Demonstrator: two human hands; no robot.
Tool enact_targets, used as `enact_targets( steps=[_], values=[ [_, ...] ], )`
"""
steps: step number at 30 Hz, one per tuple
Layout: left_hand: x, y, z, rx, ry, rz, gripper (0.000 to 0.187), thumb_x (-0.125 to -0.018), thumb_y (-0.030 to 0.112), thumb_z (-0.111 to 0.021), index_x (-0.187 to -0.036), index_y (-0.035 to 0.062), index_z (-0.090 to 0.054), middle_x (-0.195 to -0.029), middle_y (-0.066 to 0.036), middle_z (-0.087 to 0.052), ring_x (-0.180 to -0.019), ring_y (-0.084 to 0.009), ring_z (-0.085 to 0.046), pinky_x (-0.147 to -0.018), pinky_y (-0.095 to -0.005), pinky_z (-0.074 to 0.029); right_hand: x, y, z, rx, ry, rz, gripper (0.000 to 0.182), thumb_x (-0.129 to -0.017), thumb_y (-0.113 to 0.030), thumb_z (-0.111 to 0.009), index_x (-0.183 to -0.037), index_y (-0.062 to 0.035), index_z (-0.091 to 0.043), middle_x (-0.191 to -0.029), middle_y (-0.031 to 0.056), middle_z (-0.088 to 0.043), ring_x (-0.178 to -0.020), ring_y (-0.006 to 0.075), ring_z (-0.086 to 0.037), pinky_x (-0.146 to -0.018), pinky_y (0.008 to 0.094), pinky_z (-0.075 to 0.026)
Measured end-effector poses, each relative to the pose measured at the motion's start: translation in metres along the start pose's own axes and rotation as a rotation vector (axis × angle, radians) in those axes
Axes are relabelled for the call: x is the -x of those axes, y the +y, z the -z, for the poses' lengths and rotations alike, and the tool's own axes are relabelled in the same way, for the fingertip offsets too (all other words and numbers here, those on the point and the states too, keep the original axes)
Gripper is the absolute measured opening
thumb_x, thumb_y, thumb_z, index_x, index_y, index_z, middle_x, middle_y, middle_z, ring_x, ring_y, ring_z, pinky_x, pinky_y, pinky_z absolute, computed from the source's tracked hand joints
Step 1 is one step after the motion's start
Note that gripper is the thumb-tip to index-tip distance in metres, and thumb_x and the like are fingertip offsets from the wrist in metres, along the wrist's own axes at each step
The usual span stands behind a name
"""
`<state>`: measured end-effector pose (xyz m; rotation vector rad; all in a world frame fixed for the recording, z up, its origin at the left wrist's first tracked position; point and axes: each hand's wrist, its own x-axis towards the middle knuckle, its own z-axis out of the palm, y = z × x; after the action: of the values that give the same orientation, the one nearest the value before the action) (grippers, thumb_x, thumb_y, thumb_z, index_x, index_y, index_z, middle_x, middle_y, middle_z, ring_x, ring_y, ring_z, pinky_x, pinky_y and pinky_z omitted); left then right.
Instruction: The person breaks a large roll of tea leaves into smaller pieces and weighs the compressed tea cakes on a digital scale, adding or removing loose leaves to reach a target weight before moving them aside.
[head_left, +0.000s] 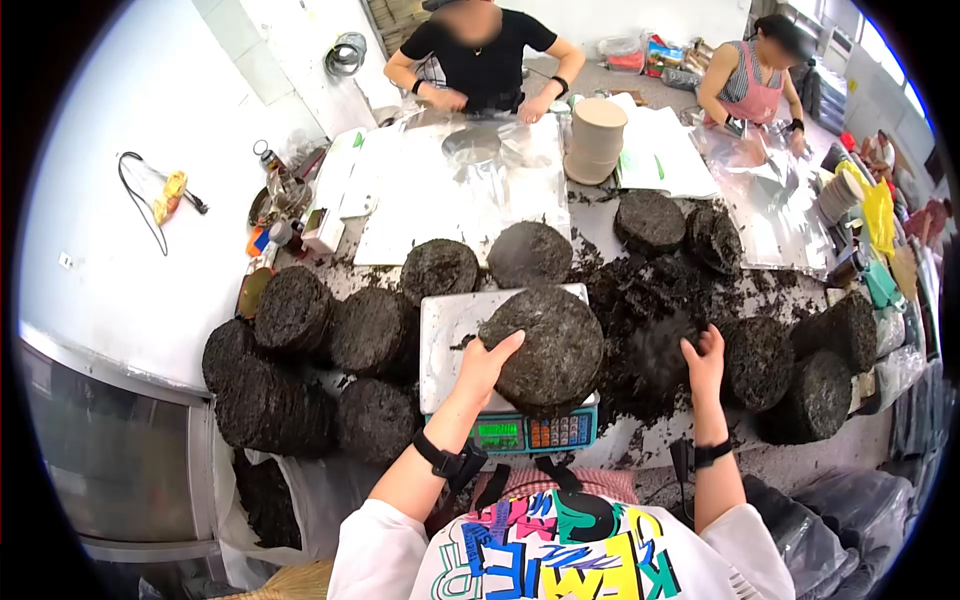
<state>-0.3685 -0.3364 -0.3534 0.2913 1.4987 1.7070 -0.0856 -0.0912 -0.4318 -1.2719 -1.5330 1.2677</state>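
Observation:
A thick round cake of dark, pressed, crumbly material (550, 345) is over the steel pan of the digital scale (447, 325). My left hand (484, 370) grips its left edge, the thumb lying on the top face and the other fingers partly hidden. The scale's green display (498, 432) and keypad face me. To the right, my right hand (705, 362) is held open, thumb and fingers apart, beside a heap of loose dark crumbs (640, 375). Another dark round cake (757, 362) stands just right of that hand.
Several similar cakes (375, 330) crowd the table's left side, and more (815, 395) stand at the right. Across the table a person in black (480, 60) handles clear plastic sheets (470, 190) near a stack of pale discs (596, 140). A person in a pink apron (755, 95) works farther right.

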Motion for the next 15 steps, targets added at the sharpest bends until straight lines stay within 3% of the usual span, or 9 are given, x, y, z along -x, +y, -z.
enact_targets(
  steps=[1, 3, 5, 7, 8, 9, 11, 13, 15],
  values=[
    [-0.005, -0.005, 0.004, -0.018, 0.08, -0.101, 0.037, -0.083, 0.013, -0.066, -0.114, -0.0022, -0.055, -0.106, -0.011, -0.062, -0.094, -0.0186, -0.059, -0.084, -0.0318, -0.048, 0.003, 0.008, 0.009, 0.322, 0.116, 0.212, 0.062, -0.081, -0.008, -0.066, -0.135, -0.0015, -0.034, -0.128, 0.0131, -0.046, -0.115, 0.0243, -0.048, -0.094, 0.036, -0.041],
    [-0.02, -0.021, 0.013, -0.055, 0.228, -0.31, 0.046, -0.082, 0.016, -0.068, -0.12, -0.003, -0.049, -0.11, -0.012, -0.06, -0.097, -0.0179, -0.058, -0.085, -0.0315, -0.047, 0.017, 0.01, 0.008, -0.126, -0.169, 0.039, 0.066, -0.081, -0.016, -0.067, -0.136, -0.0024, -0.033, -0.129, 0.0141, -0.046, -0.118, 0.0239, -0.045, -0.093, 0.0339, -0.04],
    [-0.035, -0.06, 0.024, 0.056, 0.141, -0.093, 0.06, -0.081, 0.014, -0.069, -0.131, -0.0016, -0.04, -0.114, -0.013, -0.058, -0.101, -0.0179, -0.056, -0.088, -0.0315, -0.045, 0.059, -0.019, -0.015, -0.163, -0.314, -0.31, 0.068, -0.081, -0.026, -0.068, -0.136, -0.0033, -0.033, -0.13, 0.0128, -0.045, -0.118, 0.0236, -0.045, -0.091, 0.0331, -0.041],
    [-0.022, -0.075, -0.017, -0.088, 0.181, -0.11, 0.068, -0.08, 0.012, -0.069, -0.136, -0.0013, -0.033, -0.118, -0.012, -0.056, -0.106, -0.0176, -0.053, -0.091, -0.031, -0.044, 0.087, 0.005, -0.041, -0.239, -0.426, -0.595, 0.074, -0.08, -0.035, -0.069, -0.135, -0.0033, -0.033, -0.131, 0.0088, -0.046, -0.117, 0.0225, -0.046, -0.089, 0.0345, -0.043],
    [-0.018, -0.076, -0.038, -0.16, 0.075, -0.095, 0.068, -0.081, 0.012, -0.068, -0.137, -0.0014, -0.032, -0.119, -0.011, -0.055, -0.108, -0.0179, -0.051, -0.092, -0.0308, -0.043, 0.093, 0.013, -0.056, -0.566, -0.478, -0.656, 0.07, -0.08, -0.029, -0.07, -0.135, -0.0034, -0.034, -0.13, 0.0109, -0.047, -0.118, 0.0235, -0.046, -0.089, 0.0371, -0.043],
    [-0.017, -0.076, -0.055, -0.232, -0.027, -0.083, 0.069, -0.082, 0.011, -0.067, -0.139, -0.0015, -0.03, -0.12, -0.011, -0.054, -0.109, -0.0182, -0.05, -0.093, -0.0305, -0.042, 0.091, 0.004, -0.063, -0.673, -0.224, -0.626, 0.057, -0.081, -0.017, -0.068, -0.13, -0.0043, -0.04, -0.125, 0.0112, -0.051, -0.112, 0.0241, -0.05, -0.09, 0.0404, -0.044],
    [-0.031, -0.057, -0.075, 0.205, -0.164, 0.077, 0.067, -0.084, 0.013, -0.066, -0.139, -0.0015, -0.03, -0.12, -0.012, -0.054, -0.105, -0.0173, -0.053, -0.092, -0.0313, -0.043, 0.052, 0.007, -0.047, -0.797, -0.067, -0.687, 0.045, -0.081, -0.005, -0.065, -0.122, -0.0038, -0.047, -0.118, 0.0106, -0.055, -0.106, 0.0263, -0.053, -0.091, 0.0438, -0.044],
    [-0.047, -0.041, -0.088, 0.25, -0.263, 0.053, 0.061, -0.085, 0.014, -0.064, -0.136, -0.0016, -0.034, -0.119, -0.013, -0.054, -0.102, -0.0176, -0.056, -0.089, -0.0325, -0.045, 0.007, -0.015, -0.03, -0.911, 0.001, -0.575, 0.036, -0.082, -0.005, -0.06, -0.116, -0.004, -0.05, -0.111, 0.0095, -0.058, -0.102, 0.029, -0.056, -0.091, 0.0471, -0.045],
    [-0.058, -0.045, -0.099, -0.451, -0.28, -0.072, 0.068, -0.08, 0.026, -0.07, -0.131, -0.0039, -0.037, -0.125, -0.021, -0.05, -0.112, -0.0272, -0.052, -0.093, -0.0378, -0.043, -0.064, -0.006, -0.015, -1.055, -0.009, -0.419, 0.035, -0.085, -0.011, -0.056, -0.119, -0.0057, -0.052, -0.117, 0.0105, -0.058, -0.109, 0.0297, -0.053, -0.096, 0.0481, -0.042]
  ],
)
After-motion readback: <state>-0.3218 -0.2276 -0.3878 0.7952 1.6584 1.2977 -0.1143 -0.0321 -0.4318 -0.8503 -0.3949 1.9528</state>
